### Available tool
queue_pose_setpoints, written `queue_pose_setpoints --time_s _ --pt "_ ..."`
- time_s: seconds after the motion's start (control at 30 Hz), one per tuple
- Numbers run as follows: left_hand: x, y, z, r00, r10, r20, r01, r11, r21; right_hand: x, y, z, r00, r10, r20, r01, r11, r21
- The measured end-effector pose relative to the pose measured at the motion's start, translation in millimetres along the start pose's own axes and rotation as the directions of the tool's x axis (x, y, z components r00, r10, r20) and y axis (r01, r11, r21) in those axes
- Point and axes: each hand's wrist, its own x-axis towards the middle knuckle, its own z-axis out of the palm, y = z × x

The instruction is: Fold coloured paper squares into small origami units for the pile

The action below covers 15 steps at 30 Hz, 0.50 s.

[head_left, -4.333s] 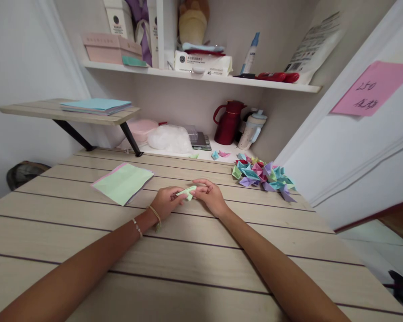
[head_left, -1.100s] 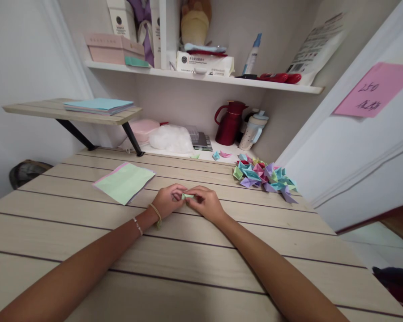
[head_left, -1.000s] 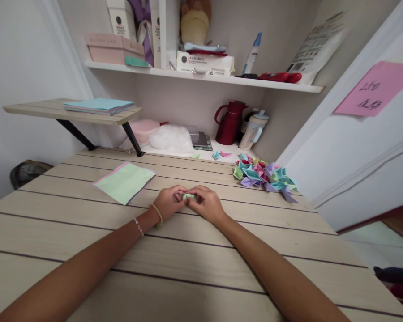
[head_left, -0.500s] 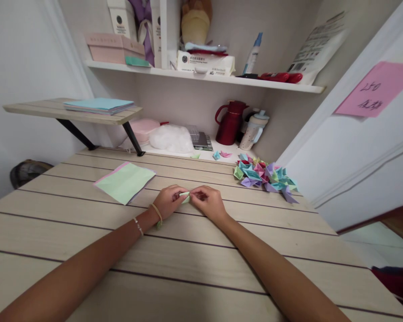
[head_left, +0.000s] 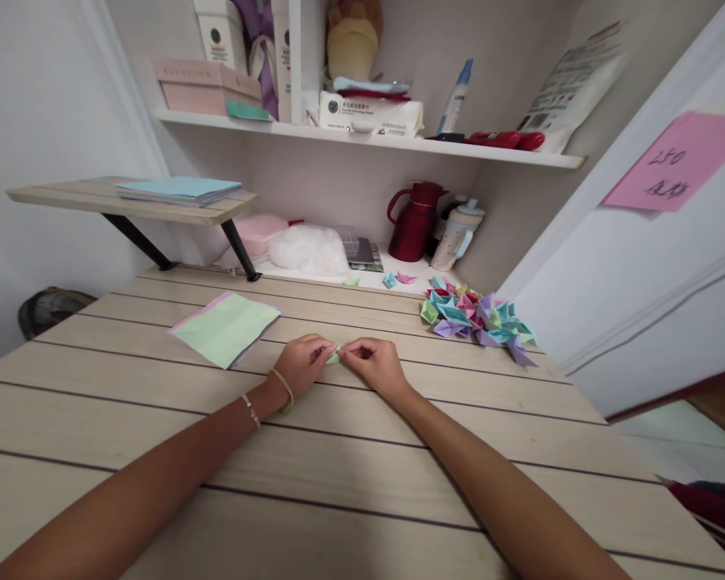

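Noted folded paper (head_left: 333, 358) between left hand (head_left: 304, 362) and right hand (head_left: 377, 367). Found flat sheets (head_left: 226, 329) farther left on tabletop (head_left: 338, 487), folded-paper heap (head_left: 474, 315) far right, jug (head_left: 415, 224) behind it, paper stack (head_left: 181, 189) on raised stand (head_left: 72, 192), far left.

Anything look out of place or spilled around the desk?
Nothing looks spilled, but a folded green paper, a blue one and a pink one lie on the white ledge, apart from the main pile.
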Motion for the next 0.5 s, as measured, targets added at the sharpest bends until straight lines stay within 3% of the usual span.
queue_pose_setpoints --time_s 0.23,0.5 --pt "-1.3 -0.1 1.3 0.999 0.005 -0.049 -0.002 0.999 0.054 -1.3 -2.9 3.8 0.999 0.032 -0.025 -0.032 0.999 -0.004" --pt "-1.4 0.8 0.9 0.999 -0.001 -0.053 0.004 0.998 0.062 -1.3 -6.5 3.4 0.997 -0.066 -0.027 0.064 0.995 -0.074"
